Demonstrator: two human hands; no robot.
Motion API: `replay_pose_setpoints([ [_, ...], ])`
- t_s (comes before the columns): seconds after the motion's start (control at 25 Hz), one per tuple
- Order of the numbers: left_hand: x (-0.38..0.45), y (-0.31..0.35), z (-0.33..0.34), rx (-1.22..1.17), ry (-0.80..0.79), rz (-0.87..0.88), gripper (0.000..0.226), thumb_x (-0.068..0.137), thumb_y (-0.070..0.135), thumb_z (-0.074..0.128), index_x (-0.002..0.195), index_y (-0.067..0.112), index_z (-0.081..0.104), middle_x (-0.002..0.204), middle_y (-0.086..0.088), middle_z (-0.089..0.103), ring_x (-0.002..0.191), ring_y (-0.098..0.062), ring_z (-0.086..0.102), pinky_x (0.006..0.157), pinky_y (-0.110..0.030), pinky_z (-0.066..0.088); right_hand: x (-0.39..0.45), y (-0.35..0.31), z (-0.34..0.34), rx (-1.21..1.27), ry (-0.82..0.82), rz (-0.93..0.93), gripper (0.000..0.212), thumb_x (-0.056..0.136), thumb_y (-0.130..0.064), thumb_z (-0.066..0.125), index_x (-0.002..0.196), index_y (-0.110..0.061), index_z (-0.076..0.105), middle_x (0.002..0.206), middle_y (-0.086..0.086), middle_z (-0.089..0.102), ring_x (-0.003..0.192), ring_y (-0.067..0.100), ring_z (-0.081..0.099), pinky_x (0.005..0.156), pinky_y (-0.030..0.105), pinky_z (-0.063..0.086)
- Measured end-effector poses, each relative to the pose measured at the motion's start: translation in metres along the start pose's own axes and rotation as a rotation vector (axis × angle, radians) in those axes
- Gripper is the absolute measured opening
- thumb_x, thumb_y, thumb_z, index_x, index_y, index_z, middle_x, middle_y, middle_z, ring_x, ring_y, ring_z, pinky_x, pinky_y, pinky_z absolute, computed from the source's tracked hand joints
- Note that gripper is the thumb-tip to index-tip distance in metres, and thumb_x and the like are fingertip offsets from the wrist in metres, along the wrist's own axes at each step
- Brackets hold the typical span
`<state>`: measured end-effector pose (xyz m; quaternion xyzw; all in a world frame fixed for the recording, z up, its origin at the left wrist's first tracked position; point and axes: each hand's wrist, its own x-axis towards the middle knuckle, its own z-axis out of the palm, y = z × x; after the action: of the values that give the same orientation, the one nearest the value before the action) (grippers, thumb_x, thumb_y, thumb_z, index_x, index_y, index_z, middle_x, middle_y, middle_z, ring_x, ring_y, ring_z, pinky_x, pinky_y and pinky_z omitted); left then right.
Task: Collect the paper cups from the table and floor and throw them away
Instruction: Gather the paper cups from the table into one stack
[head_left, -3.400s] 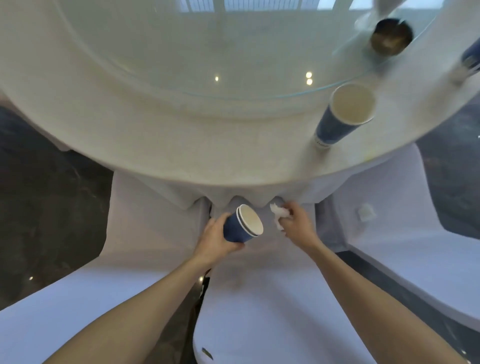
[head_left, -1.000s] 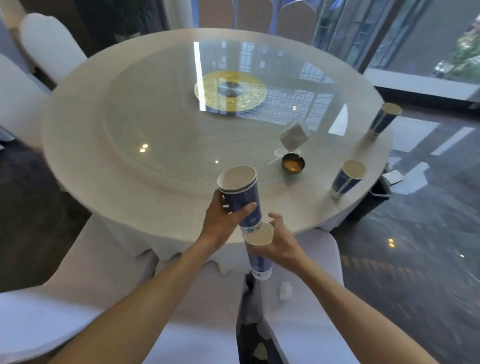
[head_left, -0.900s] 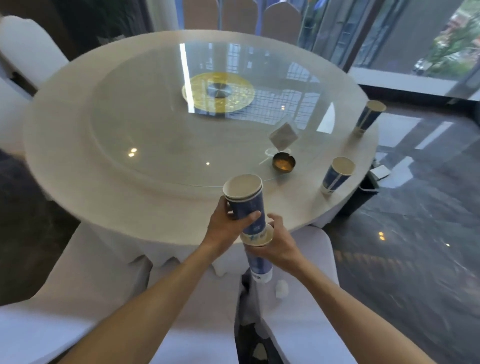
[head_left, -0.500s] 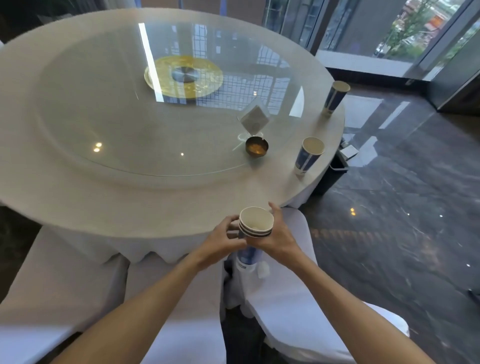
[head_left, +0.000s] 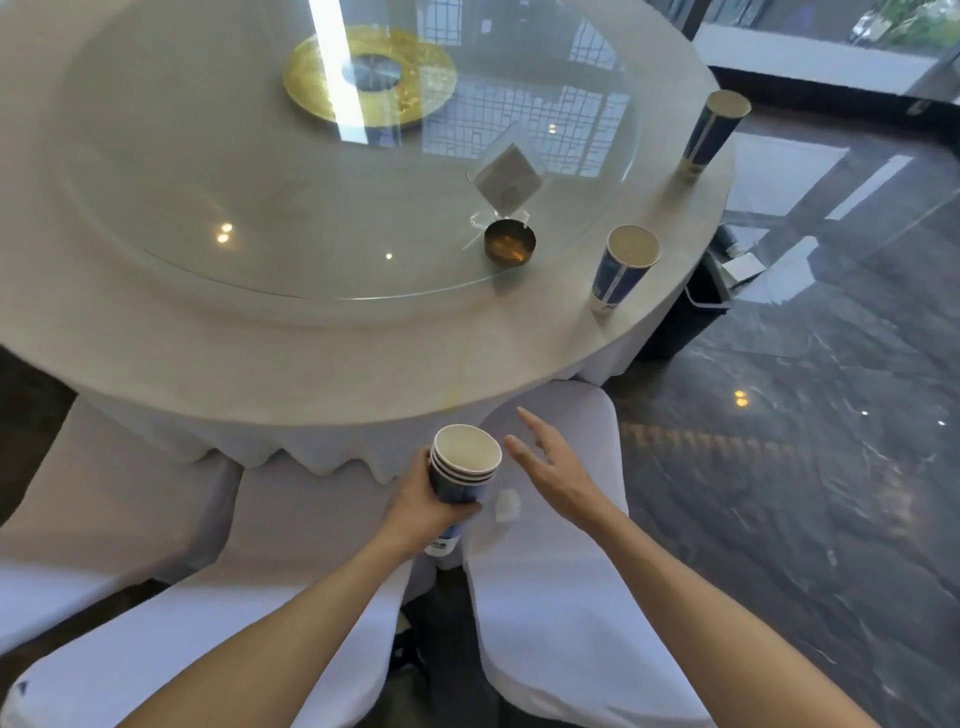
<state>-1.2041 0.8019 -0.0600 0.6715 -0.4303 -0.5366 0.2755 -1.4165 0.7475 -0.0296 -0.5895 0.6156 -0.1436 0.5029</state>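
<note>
Holding stacked cups (head_left: 464, 470), left hand (head_left: 422, 506); right hand (head_left: 558, 465) spread beside round table (head_left: 322, 358).

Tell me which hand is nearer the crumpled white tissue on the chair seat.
Right. The open right hand hovers just above and right of the crumpled tissue; the left hand grips the cup stack on the tissue's left.

left hand (head_left: 422, 506) gripping stacked cups (head_left: 462, 467), right hand (head_left: 556, 467) spread
</note>
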Motion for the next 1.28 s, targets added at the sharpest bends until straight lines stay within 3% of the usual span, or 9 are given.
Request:
replay_pose_setpoints([
  [0.16,0.001,-0.034,0.021,0.045,0.143,-0.093,0.076,0.062,0.027,0.095,0.117,0.030,0.044,0.114,0.018,0.060,0.112,-0.024,0.064,0.086,-0.047,0.058,0.041,0.083,0.000,-0.353,-0.128,0.086,0.082,0.093,-0.054,0.064,0.162,-0.038,0.023,0.172,0.010,0.012,0.159,0.029,0.011,0.123,0.051,0.026],
  [0.28,0.020,-0.063,0.035,0.055,0.181,-0.122,0.079,0.058,0.034,0.095,0.120,0.033,0.046,0.125,0.004,0.062,0.115,-0.024,0.064,0.089,-0.054,0.058,0.081,0.134,0.017,-0.686,-0.276,0.081,0.090,0.091,-0.046,0.067,0.163,-0.039,0.014,0.173,0.012,0.000,0.157,0.041,0.005,0.118,0.059,0.028],
  [0.44,0.063,-0.108,0.055,0.056,0.202,-0.158,0.089,0.049,0.051,0.089,0.127,0.041,0.047,0.133,0.002,0.061,0.119,-0.018,0.063,0.095,-0.041,0.056,0.137,0.191,0.066,-0.787,-0.381,0.106,0.094,0.093,-0.035,0.069,0.163,-0.042,0.008,0.173,0.006,-0.014,0.158,0.042,-0.005,0.120,0.064,0.023],
  [0.52,0.088,-0.132,0.065,0.062,0.200,-0.162,0.091,0.052,0.046,0.093,0.132,0.033,0.050,0.134,0.000,0.061,0.121,-0.019,0.062,0.096,-0.039,0.055,0.162,0.221,0.094,-0.820,-0.414,0.095,0.092,0.095,-0.030,0.069,0.163,-0.041,0.008,0.173,0.005,-0.014,0.158,0.041,-0.005,0.120,0.064,0.024],
  [0.72,0.102,-0.164,0.079,0.089,0.197,-0.173,0.088,0.062,0.030,0.096,0.137,0.022,0.051,0.133,-0.002,0.063,0.123,-0.021,0.062,0.099,-0.042,0.056,0.156,0.281,0.131,-0.877,-0.493,0.007,0.072,0.097,-0.008,0.057,0.160,-0.024,0.029,0.172,0.009,0.012,0.154,0.037,0.021,0.112,0.050,0.044],
  [0.88,0.084,-0.151,0.085,0.110,0.136,-0.210,0.086,0.063,0.027,0.097,0.136,0.022,0.051,0.132,-0.003,0.062,0.122,-0.024,0.063,0.099,-0.048,0.056,0.123,0.288,0.111,-0.860,-0.527,0.056,0.037,0.096,-0.005,0.047,0.131,-0.012,0.058,0.131,0.012,0.056,0.121,0.036,0.059,0.093,0.040,0.053],
  [1.04,0.058,-0.100,0.089,0.163,0.078,-0.157,0.080,0.062,0.028,0.094,0.130,0.033,0.051,0.131,0.002,0.060,0.121,-0.021,0.061,0.090,-0.031,0.054,0.093,0.236,0.047,-0.602,-0.233,0.209,0.036,0.095,-0.007,0.048,0.130,-0.014,0.055,0.120,0.013,0.066,0.108,0.036,0.064,0.083,0.038,0.050],
  [1.16,0.039,-0.046,0.093,0.223,0.037,-0.060,0.085,0.063,0.023,0.093,0.136,0.027,0.051,0.132,-0.004,0.058,0.122,-0.025,0.060,0.100,-0.042,0.052,0.066,0.160,-0.015,-0.351,0.058,0.135,0.022,0.098,-0.019,0.055,0.120,-0.015,0.054,0.103,0.016,0.068,0.090,0.038,0.063,0.071,0.040,0.045],
  [1.28,0.025,0.002,0.106,0.244,0.029,0.006,0.083,0.063,0.022,0.093,0.135,0.025,0.052,0.130,-0.004,0.057,0.121,-0.023,0.059,0.097,-0.037,0.050,0.036,0.091,-0.069,-0.164,0.247,0.002,0.014,0.092,-0.026,0.063,0.104,-0.022,0.058,0.102,0.006,0.060,0.083,0.024,0.059,0.069,0.038,0.047],
])
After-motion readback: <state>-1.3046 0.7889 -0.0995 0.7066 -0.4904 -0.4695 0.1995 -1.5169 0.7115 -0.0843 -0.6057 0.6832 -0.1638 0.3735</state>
